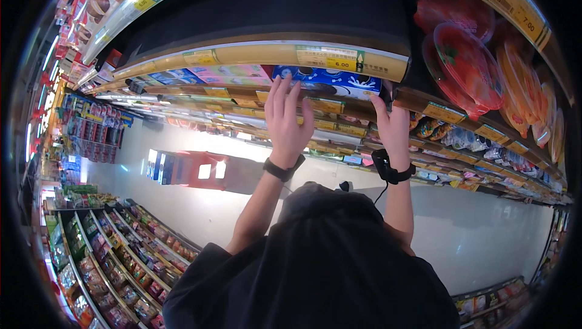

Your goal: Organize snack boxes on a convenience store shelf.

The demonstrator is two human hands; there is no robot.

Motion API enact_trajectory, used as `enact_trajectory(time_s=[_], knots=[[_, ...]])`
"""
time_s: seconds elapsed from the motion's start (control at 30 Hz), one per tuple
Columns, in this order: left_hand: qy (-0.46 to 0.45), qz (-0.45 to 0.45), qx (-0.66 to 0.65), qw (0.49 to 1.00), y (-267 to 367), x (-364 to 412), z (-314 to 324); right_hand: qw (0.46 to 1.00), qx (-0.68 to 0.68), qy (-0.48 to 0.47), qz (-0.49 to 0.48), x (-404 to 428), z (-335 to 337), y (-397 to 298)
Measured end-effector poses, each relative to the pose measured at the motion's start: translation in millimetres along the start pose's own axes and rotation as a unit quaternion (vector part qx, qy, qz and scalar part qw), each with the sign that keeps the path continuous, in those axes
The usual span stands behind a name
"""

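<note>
Blue cookie boxes, printed with dark sandwich cookies and a milk splash, sit on a shelf in front of me. My left hand has its fingers apart, their tips against the front of the blue boxes near their left end. At the right end is my right hand. Its thumb lies near the front lower corner of the boxes; its other fingers are hidden in the gap beside them, so a grip cannot be made out. Pink boxes stand directly to the left. Both wrists wear black bands.
A shelf edge with a yellow price strip overhangs the boxes. Red fruit-shaped plastic packs and orange packs hang at right. Lower shelves carry bagged snacks. Behind me are the pale aisle floor and a snack rack.
</note>
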State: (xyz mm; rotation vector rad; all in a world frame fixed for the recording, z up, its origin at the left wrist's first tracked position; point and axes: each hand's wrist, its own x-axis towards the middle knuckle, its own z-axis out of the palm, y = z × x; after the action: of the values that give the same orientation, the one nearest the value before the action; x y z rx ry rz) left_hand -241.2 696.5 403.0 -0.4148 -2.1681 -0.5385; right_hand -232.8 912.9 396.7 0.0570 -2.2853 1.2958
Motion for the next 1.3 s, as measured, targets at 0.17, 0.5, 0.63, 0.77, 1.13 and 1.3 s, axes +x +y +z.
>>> enact_trajectory(time_s=[0.17,0.5,0.63,0.77,1.13,1.3], knots=[[0.012,-0.101,-0.073,0.992,-8.1,-24.9,-19.8,0.998,0.036,-0.022,0.039,-1.1,0.2,1.4],[-0.074,-0.223,-0.161,0.959,-24.9,-68.7,-54.9,0.997,0.010,0.041,0.070,-52.9,-11.0,6.6],[-0.091,-0.246,-0.177,0.949,-31.7,-73.8,-61.0,0.996,0.062,0.042,0.056,-72.2,-8.8,-4.7],[-0.097,-0.235,-0.211,0.944,-48.0,-76.5,-68.7,0.996,0.033,0.000,0.081,-97.3,2.0,-9.4],[-0.099,-0.298,-0.219,0.924,-110.8,-109.3,-112.6,0.993,0.043,0.090,0.063,-79.9,38.1,-27.6],[-0.097,-0.322,-0.208,0.918,-135.9,-126.8,-139.4,0.993,-0.023,0.102,0.046,-54.9,44.4,-29.8]])
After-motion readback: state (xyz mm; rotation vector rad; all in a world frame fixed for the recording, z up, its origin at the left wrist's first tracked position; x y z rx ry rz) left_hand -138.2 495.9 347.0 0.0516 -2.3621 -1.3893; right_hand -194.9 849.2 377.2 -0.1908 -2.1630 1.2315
